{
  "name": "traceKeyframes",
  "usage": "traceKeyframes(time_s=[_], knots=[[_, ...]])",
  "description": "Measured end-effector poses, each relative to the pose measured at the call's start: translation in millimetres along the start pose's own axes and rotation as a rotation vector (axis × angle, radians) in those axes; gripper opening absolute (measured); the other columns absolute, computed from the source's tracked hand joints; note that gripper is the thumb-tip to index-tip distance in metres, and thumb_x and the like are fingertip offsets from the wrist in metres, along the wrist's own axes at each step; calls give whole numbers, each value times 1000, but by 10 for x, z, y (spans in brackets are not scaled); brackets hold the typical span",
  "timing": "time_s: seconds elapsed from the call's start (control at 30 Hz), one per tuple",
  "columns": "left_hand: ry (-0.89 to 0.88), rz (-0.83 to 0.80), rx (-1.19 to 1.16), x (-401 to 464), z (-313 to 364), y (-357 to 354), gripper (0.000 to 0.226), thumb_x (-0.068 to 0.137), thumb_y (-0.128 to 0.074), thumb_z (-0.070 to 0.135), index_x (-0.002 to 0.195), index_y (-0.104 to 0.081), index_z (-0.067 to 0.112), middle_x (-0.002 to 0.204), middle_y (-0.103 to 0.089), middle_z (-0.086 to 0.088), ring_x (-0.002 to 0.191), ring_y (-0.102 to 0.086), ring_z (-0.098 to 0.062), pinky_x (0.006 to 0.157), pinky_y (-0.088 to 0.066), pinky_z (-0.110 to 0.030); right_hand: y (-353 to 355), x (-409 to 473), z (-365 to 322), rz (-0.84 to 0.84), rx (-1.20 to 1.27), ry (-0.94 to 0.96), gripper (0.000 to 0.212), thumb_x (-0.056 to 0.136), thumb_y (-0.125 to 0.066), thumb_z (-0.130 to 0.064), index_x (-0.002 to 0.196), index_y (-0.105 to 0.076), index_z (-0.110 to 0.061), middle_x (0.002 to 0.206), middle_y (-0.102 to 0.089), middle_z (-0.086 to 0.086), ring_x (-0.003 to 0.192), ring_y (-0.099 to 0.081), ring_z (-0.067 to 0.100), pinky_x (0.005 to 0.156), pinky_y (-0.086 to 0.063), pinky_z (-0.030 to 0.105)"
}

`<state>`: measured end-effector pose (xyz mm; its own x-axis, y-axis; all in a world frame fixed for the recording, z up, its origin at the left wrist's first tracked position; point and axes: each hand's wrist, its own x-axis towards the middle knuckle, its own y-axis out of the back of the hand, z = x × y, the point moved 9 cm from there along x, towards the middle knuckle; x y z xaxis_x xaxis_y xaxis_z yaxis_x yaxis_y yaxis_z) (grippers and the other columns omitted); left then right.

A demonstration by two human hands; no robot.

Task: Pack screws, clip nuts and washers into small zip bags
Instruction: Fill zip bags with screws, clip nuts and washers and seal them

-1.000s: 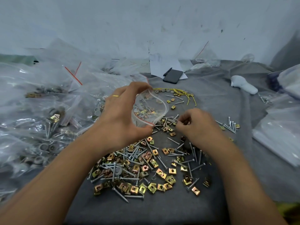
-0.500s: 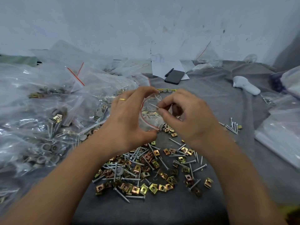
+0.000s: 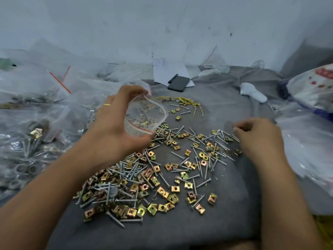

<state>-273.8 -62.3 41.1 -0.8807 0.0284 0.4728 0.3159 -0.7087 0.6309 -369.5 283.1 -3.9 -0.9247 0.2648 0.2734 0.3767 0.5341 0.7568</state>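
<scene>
My left hand (image 3: 111,129) holds a small clear zip bag (image 3: 146,114) with a red seal line, its mouth pulled open toward the right; a few parts lie inside. Below it, brass clip nuts and silver screws (image 3: 144,186) are heaped on the grey cloth (image 3: 162,231), with a grey washer (image 3: 113,192) among them. My right hand (image 3: 259,139) rests at the right end of a scatter of screws (image 3: 216,139), its fingertips pinched together just above them. Whether it holds a part is hidden.
Filled plastic bags (image 3: 32,123) of hardware are piled on the left. More bags (image 3: 310,141) lie on the right. A black phone (image 3: 178,83) on paper, yellow wire ties (image 3: 191,101) and a white lump (image 3: 252,92) sit farther back.
My right hand left the bag's mouth and dropped to the screws on the right. My left hand kept the bag open and stayed about in place.
</scene>
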Motion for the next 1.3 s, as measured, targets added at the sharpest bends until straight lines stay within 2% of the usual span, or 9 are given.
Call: traceKeyframes(time_s=[0.13,0.27,0.57,0.73,0.9,1.0,1.07,1.17,1.3], knots=[[-20,-1,-15,17,-22,-9,91,61,-84,47,141,-42,47,142,-58,7,136,-53,-15,115,-45,-46,98,65,118,41,-75,-24,18,88,-74,-23,104,-80,-28,113,-76,8,110,-67,35,94,-55,41],[-50,-7,-20,26,-20,-40,92,66,-93,37,141,-42,46,141,-59,5,134,-55,-12,106,-45,-29,13,93,73,2,-151,74,23,93,-73,-31,115,-77,-28,124,-67,13,119,-60,37,100,-51,44],[-75,-13,18,23,-63,-60,94,69,-95,29,143,-41,47,143,-57,10,134,-54,-6,99,-40,-7,1,115,179,-108,-238,6,9,84,-82,-18,91,-84,-21,99,-75,15,99,-67,36,86,-53,35],[-84,-17,12,18,-50,-46,89,66,-87,46,142,-41,46,141,-58,11,136,-52,-7,105,-42,-25,-2,92,175,-115,-311,-7,12,83,-81,-24,93,-84,-18,101,-74,16,99,-65,37,84,-53,36],[-70,-10,10,14,-21,-29,89,68,-90,41,143,-43,44,141,-58,10,138,-51,-11,111,-42,-35,-50,64,165,-159,-416,-46,12,85,-74,-22,90,-76,-10,104,-69,20,91,-60,38,73,-45,32],[-55,-7,22,8,5,-24,90,69,-94,34,142,-43,44,141,-57,10,136,-52,-12,111,-43,-35,-94,16,123,-197,-464,0,12,90,-65,-20,86,-71,-10,103,-65,20,97,-59,39,79,-49,36],[-35,-10,38,0,22,-25,92,66,-92,39,142,-41,47,141,-55,9,132,-53,-15,109,-45,-36,-69,-3,30,-200,-380,49,19,95,-64,-26,86,-74,-13,102,-67,17,96,-61,37,83,-53,40],[-16,-21,50,-20,51,-46,91,64,-85,44,142,-39,54,142,-53,9,131,-53,-19,111,-47,-48,95,-112,-399,-161,98,174,21,97,-68,-29,78,-71,-20,78,-72,-4,77,-67,14,69,-51,33],[-1,-40,42,-31,60,-89,91,64,-81,50,142,-36,57,144,-51,9,134,-51,-23,112,-45,-54,-17,-627,-1271,-521,615,439,4,98,-71,-18,94,-71,-19,82,-76,0,73,-73,18,65,-57,29]])
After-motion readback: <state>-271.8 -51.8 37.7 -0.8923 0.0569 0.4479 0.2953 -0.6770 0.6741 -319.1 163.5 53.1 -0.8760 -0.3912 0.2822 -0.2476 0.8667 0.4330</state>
